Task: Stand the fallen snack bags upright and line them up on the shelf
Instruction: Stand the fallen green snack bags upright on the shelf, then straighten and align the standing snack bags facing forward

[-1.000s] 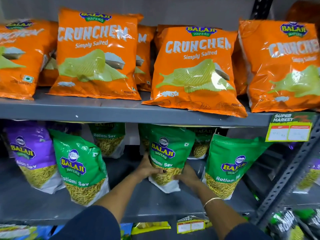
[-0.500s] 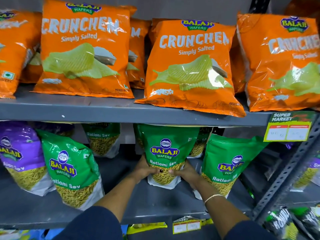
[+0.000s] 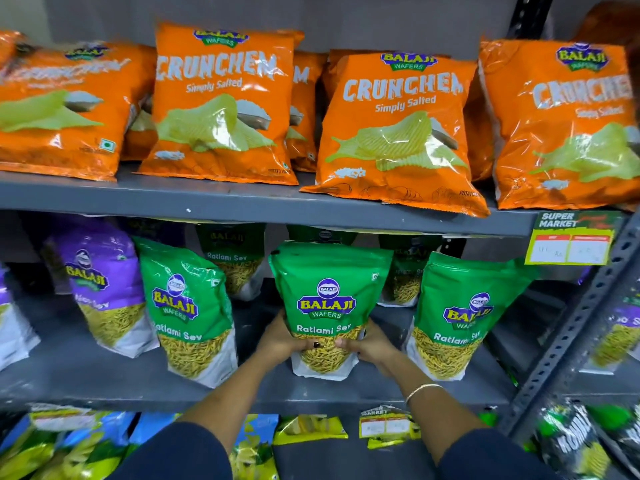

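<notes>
A green Ratlami Sev bag [image 3: 329, 292] stands upright in the middle of the grey middle shelf [image 3: 104, 382]. My left hand [image 3: 282, 341] grips its lower left side and my right hand [image 3: 372, 344] its lower right side, thumbs on the front. Another green Ratlami Sev bag [image 3: 188, 306] stands to the left, leaning a little, and a third [image 3: 457, 313] stands to the right. A purple bag [image 3: 100, 285] stands further left. More green bags [image 3: 232, 258] sit behind, partly hidden.
Orange Crunchem chip bags [image 3: 398, 126] fill the upper shelf, one overhanging its front edge. A price tag [image 3: 571, 244] hangs at the right. A perforated metal upright [image 3: 568, 341] borders the right side. Yellow and blue packets [image 3: 69, 445] lie on the lower shelf.
Both hands have pulled the middle green bag forward and straightened it, so it stands taller and closer to the shelf's front. The view has shifted slightly.
</notes>
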`<state>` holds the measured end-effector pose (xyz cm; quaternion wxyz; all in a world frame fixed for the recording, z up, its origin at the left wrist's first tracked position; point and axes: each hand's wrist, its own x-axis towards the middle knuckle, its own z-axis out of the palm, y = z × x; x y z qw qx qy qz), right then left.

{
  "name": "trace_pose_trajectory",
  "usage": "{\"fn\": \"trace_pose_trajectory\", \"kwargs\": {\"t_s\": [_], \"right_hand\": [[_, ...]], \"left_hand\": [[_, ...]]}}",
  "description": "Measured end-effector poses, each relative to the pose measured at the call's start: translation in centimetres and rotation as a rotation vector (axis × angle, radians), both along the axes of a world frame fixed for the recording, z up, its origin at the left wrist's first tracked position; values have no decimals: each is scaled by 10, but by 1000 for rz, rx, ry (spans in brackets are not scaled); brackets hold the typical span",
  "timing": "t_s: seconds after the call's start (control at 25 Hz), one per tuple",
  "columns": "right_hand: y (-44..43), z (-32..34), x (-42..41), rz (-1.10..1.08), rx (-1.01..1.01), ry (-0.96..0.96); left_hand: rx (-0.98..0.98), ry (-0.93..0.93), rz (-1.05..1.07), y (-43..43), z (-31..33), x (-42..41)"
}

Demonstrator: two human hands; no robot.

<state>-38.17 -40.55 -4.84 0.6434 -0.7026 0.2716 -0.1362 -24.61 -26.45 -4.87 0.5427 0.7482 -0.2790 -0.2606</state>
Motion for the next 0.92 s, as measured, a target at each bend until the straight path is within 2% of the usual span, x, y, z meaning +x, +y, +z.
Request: {"fn": "trace_pose_trajectory", "kwargs": {"t_s": [0.2,0.28,0.36,0.44,0.56,0.64,0.72,0.8,0.84,0.88,0.92], "right_hand": [[17,-2,4,47,32,-156],[15,-3,2,21,15,-107],[14,-6,3,-37,-70,42],[10,-6,0,-6,-146,311],[13,-8,-2,346,-73,883],[32,-10,13,587,-16,988],[62,-10,40,649,-52,904],[98,-12,72,524,-192,656],[115,-13,89,439,-265,515],[130,-14,105,373,-310,397],[141,-14,118,325,-322,318]], "left_hand": [[17,-19,21,13,-8,6],[25,-21,35,11,-7,1],[26,25,43,12,-4,-4],[37,27,20,13,-4,-5],[272,3,-48,27,-4,-5],[493,118,-157,55,-4,7],[728,315,-332,92,-6,31],[894,367,-309,138,-4,62],[911,307,-236,160,-3,81],[875,146,-118,177,-6,103],[698,55,15,187,-9,120]]}}
